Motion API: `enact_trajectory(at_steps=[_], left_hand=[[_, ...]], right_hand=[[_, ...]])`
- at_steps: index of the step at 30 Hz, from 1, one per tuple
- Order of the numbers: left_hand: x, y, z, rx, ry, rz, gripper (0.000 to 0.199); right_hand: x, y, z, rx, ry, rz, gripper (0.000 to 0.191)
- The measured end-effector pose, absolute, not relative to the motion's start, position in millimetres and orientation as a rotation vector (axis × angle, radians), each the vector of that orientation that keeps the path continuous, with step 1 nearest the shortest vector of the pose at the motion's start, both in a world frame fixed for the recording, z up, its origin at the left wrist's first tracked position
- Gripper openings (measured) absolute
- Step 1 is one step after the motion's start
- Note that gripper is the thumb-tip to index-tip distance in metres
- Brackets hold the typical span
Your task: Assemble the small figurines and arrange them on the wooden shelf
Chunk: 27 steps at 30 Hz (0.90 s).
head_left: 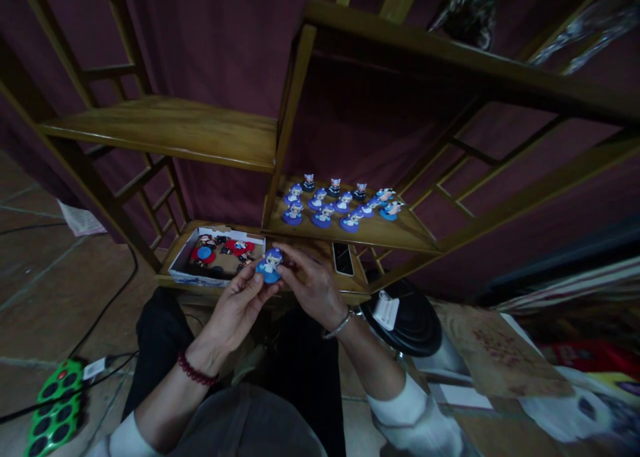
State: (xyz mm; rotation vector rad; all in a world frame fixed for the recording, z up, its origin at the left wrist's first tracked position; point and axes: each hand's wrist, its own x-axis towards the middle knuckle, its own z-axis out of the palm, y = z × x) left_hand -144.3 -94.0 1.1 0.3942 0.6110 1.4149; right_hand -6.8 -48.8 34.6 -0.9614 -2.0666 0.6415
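Note:
Between my two hands is a small purple-haired figurine (271, 263) on a round blue base, held upright in front of the lower shelf. My left hand (239, 305) pinches the base from the left with thumb and fingers. From the other side, my right hand (313, 280) grips the figurine near its head and edge. Left of my hands sits an open cardboard box (197, 279) with several loose red, black and blue figurines in it. Beyond them, on the raised shelf, several similar purple figurines (324, 215) stand in rows, with small dark-based figurines (335, 187) behind.
A phone (343, 258) lies on the lower board, right of my hands. The wooden shelf unit (165, 127) has upright posts and lattice sides. A black-lidded bin (407, 320) and a cardboard sheet (493, 347) are at right. A green power strip (56, 407) with cables lies on the floor.

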Motion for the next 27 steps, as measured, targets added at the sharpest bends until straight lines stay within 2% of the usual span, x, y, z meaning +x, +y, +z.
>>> enact_trajectory(at_steps=[7, 27], left_hand=[[-129, -85, 4, 0.456, 0.633, 1.372, 0.029], [-70, -54, 15, 0.514, 0.63, 1.278, 0.027]], right_hand=[[11, -46, 36, -0.981, -1.993, 0.611, 0.036], [65, -43, 32, -1.126, -1.806, 0.53, 0.039]])
